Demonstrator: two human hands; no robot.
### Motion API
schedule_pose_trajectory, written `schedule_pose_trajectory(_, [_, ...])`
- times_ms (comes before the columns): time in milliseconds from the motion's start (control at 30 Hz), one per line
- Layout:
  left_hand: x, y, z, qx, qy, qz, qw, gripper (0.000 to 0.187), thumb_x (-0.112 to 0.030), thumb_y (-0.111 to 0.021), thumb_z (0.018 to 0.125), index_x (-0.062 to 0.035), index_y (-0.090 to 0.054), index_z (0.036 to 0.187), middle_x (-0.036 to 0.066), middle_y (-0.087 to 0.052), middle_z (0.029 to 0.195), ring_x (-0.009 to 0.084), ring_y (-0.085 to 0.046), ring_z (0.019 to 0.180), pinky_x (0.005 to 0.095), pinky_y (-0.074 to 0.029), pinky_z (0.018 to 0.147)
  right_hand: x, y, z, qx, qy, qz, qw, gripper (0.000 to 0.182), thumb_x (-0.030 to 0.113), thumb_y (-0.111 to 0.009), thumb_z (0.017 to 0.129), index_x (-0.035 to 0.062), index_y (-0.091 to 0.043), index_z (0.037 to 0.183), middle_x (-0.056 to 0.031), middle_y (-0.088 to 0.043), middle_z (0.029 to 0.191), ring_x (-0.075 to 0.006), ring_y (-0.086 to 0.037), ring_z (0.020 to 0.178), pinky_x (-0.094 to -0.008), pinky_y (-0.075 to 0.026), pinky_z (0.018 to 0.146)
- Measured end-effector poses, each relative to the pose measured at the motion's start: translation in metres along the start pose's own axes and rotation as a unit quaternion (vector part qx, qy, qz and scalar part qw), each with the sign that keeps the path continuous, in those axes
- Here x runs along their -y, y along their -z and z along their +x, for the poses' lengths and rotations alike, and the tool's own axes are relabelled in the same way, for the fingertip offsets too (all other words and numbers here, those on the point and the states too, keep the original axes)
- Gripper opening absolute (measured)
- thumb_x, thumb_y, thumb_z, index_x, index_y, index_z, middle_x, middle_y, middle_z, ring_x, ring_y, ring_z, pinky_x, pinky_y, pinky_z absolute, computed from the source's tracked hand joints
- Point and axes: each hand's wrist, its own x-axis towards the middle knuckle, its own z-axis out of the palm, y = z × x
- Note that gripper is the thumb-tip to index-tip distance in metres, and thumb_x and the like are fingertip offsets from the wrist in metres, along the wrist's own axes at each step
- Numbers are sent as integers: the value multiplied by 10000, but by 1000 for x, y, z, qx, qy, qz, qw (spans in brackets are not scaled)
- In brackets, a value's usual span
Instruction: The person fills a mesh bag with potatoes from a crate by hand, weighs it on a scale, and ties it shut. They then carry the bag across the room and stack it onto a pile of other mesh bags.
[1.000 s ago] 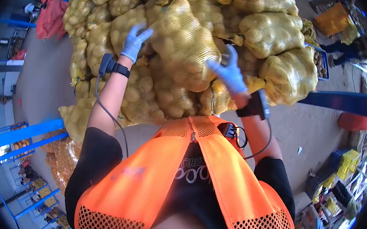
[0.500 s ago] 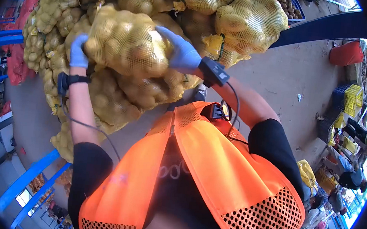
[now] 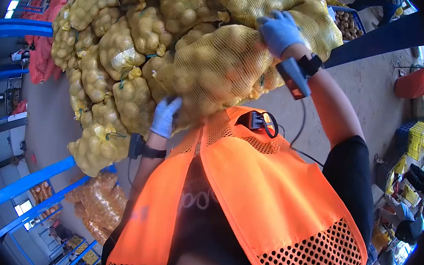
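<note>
A large yellow mesh bag of what look like potatoes (image 3: 218, 64) is between my gloved hands, close in front of my vest and slanting from lower left to upper right. My left hand (image 3: 165, 118) grips its lower left end, fingers pointing up along the mesh. At the upper right end, my right hand (image 3: 281, 33) has its fingers curled over the bag. The bag is slightly smeared by motion, and its underside is hidden. Behind and left of it lies a heap of similar mesh bags (image 3: 133, 102), some tied with green string.
A blue beam (image 3: 374, 38) runs along the right of the heap, with a blue crate of potatoes (image 3: 348, 24) beyond it. Blue rails (image 3: 28, 184) are at the lower left. A red sack (image 3: 413, 83) and yellow crate (image 3: 418, 140) stand at the right.
The bag has moved right and closer to my body and has turned to a slant. My right hand has gone up and right; my left hand has come down and right.
</note>
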Motion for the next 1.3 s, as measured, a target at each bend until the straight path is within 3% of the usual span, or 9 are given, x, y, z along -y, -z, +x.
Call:
schedule_pose_trajectory(33, [10,-1,8,0,-6,-5,1000,413,-240,-627,857,-40,-535,1207,65,-596,1124,201,-568,981,314,-469,807,-5,-21,-4,-1,10,108,994,279,224,-651,773,148,-678,1040,-2,-580,1181,-268,-462,1204,-500,-291,1050])
schedule_pose_trajectory(133, [23,-7,22,47,-33,-157,986,450,-214,-610,848,-7,-506,1233,109,-582,1171,248,-565,1058,392,-458,949,-2,-30,-24,-99,22,68,992,275,224,-640,778,151,-670,1042,28,-550,1233,-275,-418,1269,-559,-227,1079])
schedule_pose_trajectory(233, [18,-13,33,71,-68,-288,952,352,-195,-625,842,-24,-536,1136,69,-579,1097,184,-557,998,320,-453,907,0,-26,-28,-104,37,36,993,265,199,-625,779,158,-670,1037,43,-546,1239,-272,-358,1326,-585,-175,1098])
schedule_pose_trajectory(567, [-3,-2,7,-17,-140,5,990,607,-235,-713,826,30,-352,1236,146,-484,1185,218,-500,1052,341,-447,917,22,-47,-53,-132,14,143,981,201,138,-651,704,213,-679,888,14,-454,1382,-325,-205,1407,-593,-51,1117])
schedule_pose_trajectory(767, [14,-18,10,-130,-200,103,966,680,-432,-634,874,13,-316,1279,176,-454,1249,260,-470,1105,384,-402,948,26,-39,-21,-224,-73,96,967,138,166,-628,718,192,-700,832,4,-553,1199,-328,-318,1335,-603,-81,1110])
schedule_pose_trajectory(900, [31,-33,17,-148,-220,116,957,700,-491,-604,875,8,-318,1274,206,-451,1250,285,-468,1111,394,-399,948,19,-38,-7,-205,-138,70,966,113,197,-642,741,187,-693,841,-12,-606,1098,-313,-447,1203,-572,-209,1070])
schedule_pose_trajectory(1000, [36,-39,14,-247,-217,161,931,700,-495,-604,872,14,-326,1264,225,-463,1224,297,-479,1100,392,-403,941,26,-38,-1,-301,-59,262,915,253,319,-678,747,176,-670,955,-30,-591,1138,-286,-480,1169,-482,-320,1010])
schedule_pose_trajectory(1233, [30,-35,18,-232,-229,84,942,717,-446,-643,857,31,-335,1294,234,-431,1255,309,-440,1161,398,-364,997,95,-33,-43,-283,128,191,931,554,601,-511,781,161,-649,1089,-162,-481,1273,-430,-424,1169,-554,-338,971])
schedule_pose_trajectory(1300, [24,-26,24,-263,-392,192,860,717,-380,-673,844,10,-318,1330,246,-423,1278,339,-393,1218,423,-318,1037,97,-33,-39,-269,121,221,930,528,576,-519,788,158,-649,1083,-164,-489,1262,-415,-445,1137,-543,-348,967])
